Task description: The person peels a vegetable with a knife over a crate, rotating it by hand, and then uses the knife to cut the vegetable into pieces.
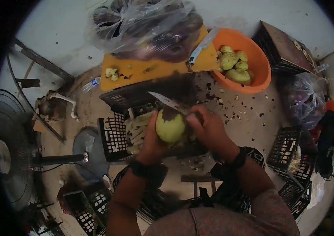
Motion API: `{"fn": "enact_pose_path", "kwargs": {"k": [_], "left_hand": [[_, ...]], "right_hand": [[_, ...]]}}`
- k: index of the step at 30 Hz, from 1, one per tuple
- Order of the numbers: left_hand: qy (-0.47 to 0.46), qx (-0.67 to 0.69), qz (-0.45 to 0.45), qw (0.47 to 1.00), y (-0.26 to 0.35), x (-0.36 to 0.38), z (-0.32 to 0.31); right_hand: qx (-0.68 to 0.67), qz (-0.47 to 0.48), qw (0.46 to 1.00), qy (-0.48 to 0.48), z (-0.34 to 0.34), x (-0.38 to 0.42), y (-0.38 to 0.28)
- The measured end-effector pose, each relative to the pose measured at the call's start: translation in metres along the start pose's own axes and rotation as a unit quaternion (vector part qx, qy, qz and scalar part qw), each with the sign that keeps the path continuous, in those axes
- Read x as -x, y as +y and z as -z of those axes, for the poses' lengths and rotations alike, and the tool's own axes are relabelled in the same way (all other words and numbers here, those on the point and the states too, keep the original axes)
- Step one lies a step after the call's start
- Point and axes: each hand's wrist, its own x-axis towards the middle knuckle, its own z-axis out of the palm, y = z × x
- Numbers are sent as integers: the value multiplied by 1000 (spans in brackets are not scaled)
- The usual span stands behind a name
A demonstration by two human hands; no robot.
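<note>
Toward eleven, the bag (151,43) seems to hold unpeeled ones. The left hand (148,143), grip curled, cups a vegetable (171,131), mostly bared, dark skin left at its twelve. The right hand (212,131) grips the knife (167,100) closely; toward two, the bowl (255,87) holds several peeled.

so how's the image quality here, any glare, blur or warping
Head view: strong fisheye warping with black rounded edges; head view: dim, uneven light, with pale glare on the large plastic bag; head view: right hand and knife look slightly soft, motion or focus unclear.
</note>
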Motion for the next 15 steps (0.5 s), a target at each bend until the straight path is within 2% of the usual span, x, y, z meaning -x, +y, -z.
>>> {"fn": "enact_pose_path", "kwargs": {"k": [3,5,7,9,10,12,15], "left_hand": [[46,4,-38,998,3,-1,4],[40,25,-36,998,7,-1,11],[34,47,-32,998,9,2,16],[23,-36,-56,998,10,7,19],[23,-37,-56,998,12,9,18],[51,46,-37,997,17,12,15],[67,74,-34,994,18,12,22]], "right_hand": [[38,-26,999,22,-1,0,-4],[-71,-24,997,11,-2,-2,-5],[-98,-8,995,-10,-7,-2,-2],[-126,6,992,-30,-10,-3,-2],[-113,2,993,-33,-11,-5,-3],[-99,-2,994,-37,-13,-6,-5],[-126,-21,989,-71,-19,-5,-6]]}}
